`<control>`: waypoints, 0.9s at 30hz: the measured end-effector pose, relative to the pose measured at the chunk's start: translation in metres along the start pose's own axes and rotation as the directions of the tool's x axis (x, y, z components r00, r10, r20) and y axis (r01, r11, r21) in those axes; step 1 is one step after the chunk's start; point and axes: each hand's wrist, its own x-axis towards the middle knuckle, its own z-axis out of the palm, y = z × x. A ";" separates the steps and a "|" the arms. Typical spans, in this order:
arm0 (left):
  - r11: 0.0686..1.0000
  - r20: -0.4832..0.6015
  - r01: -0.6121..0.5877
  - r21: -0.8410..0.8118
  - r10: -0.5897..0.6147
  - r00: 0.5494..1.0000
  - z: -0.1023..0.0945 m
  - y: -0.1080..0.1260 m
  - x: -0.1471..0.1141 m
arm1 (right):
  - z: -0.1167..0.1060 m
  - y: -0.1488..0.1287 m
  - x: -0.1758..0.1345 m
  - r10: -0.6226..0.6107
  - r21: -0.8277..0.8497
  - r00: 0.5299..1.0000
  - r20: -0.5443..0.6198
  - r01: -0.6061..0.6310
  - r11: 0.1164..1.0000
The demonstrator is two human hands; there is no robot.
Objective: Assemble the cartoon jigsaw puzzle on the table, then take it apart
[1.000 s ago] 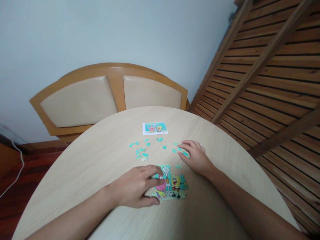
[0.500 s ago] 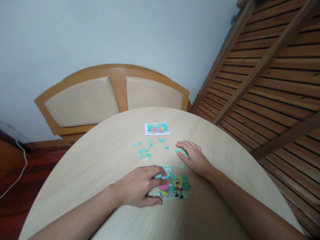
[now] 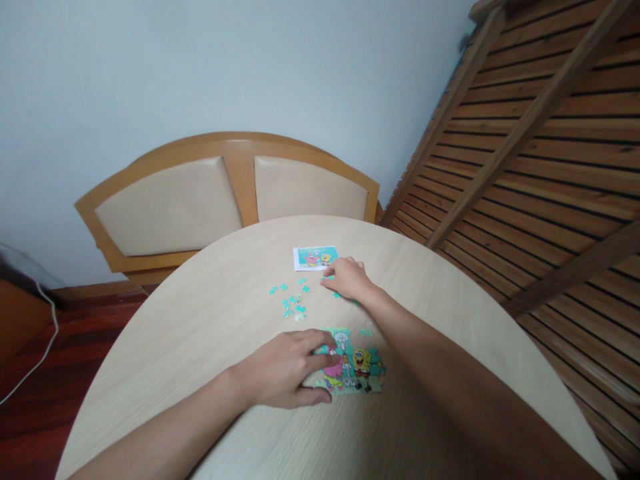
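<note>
A partly joined jigsaw puzzle [image 3: 361, 363] with cartoon figures lies on the table near me. My left hand [image 3: 293, 367] rests over its left side, fingers spread and touching it, hiding part of the pink figure. Farther away, my right hand [image 3: 349, 277] is beside the lower right corner of a picture card [image 3: 313, 257]. Its thumb and fingertips are pinched around a small teal puzzle piece, mostly hidden by the fingers. Left of that hand lie several loose puzzle pieces [image 3: 293, 305]. One loose bit [image 3: 366, 332] sits just above the joined puzzle.
The round pale wooden table [image 3: 210, 333] fills the foreground. Behind it stands a bench back [image 3: 170, 207] with beige padded panels against the wall. Wooden slats [image 3: 550, 167] rise on the right. A white cable [image 3: 47, 340] hangs at the left.
My right hand has moved away from me and to the left, from the pieces at the right to those just below the card. My left hand stays on the puzzle.
</note>
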 end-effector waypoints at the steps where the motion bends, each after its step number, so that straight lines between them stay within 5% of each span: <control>1: 1.000 -0.003 0.001 -0.005 -0.001 1.000 0.000 0.000 0.000 | 0.000 -0.003 0.002 0.011 -0.008 1.000 0.008 -0.011 1.000; 11: 0.976 -0.041 0.074 -0.203 -0.084 0.996 0.000 -0.009 -0.003 | 0.002 -0.014 0.008 0.089 -0.063 0.993 0.077 -0.084 0.994; 27: 0.976 -0.062 0.001 -0.217 -0.015 0.998 -0.002 -0.010 -0.001 | -0.003 -0.019 -0.006 0.026 0.088 0.996 0.082 -0.033 0.996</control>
